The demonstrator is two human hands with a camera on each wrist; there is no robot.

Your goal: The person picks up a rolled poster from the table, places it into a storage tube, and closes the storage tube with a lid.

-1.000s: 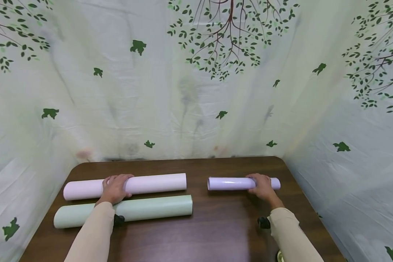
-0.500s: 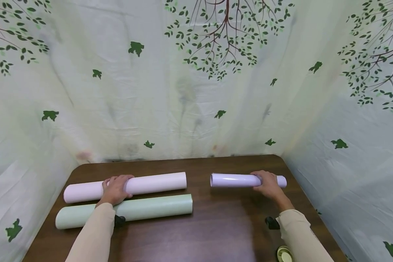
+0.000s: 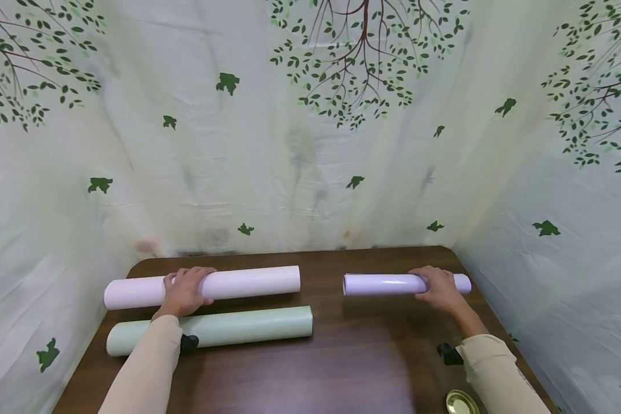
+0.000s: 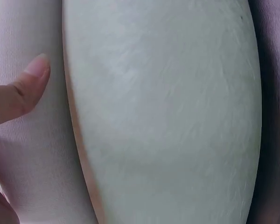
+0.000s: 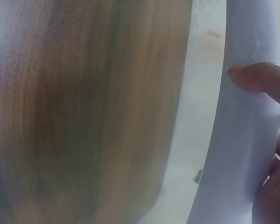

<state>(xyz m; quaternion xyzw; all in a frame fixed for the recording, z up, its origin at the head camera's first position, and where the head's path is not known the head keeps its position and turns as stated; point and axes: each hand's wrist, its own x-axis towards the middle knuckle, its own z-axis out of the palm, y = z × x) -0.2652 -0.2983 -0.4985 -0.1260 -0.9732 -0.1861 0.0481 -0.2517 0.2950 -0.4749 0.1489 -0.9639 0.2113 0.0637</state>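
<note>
My left hand (image 3: 184,292) grips a pale pink roll (image 3: 256,282) around its middle, near the back left of the table. In the left wrist view its thumb (image 4: 32,84) lies along the pink surface. A pale green roll (image 3: 259,326) lies in front, partly hidden by my left forearm. On the right, my right hand (image 3: 440,288) holds a shorter, glossy lavender roll (image 3: 380,284) right of its middle. The right wrist view has the thumb (image 5: 256,78) pressed on that roll (image 5: 238,135), with the curled fingers partly seen. The lavender roll appears raised off the table.
The brown wooden table (image 3: 321,368) has rounded back corners. A round gold-rimmed roll end or lid (image 3: 462,402) sits at the front right, by my right sleeve. Hanging sheets with leaf prints (image 3: 310,144) close off the back and sides.
My right hand has carried the lavender roll to the right and slightly up. The pink roll has shifted slightly up and away from the green roll. The head view has also shifted a little.
</note>
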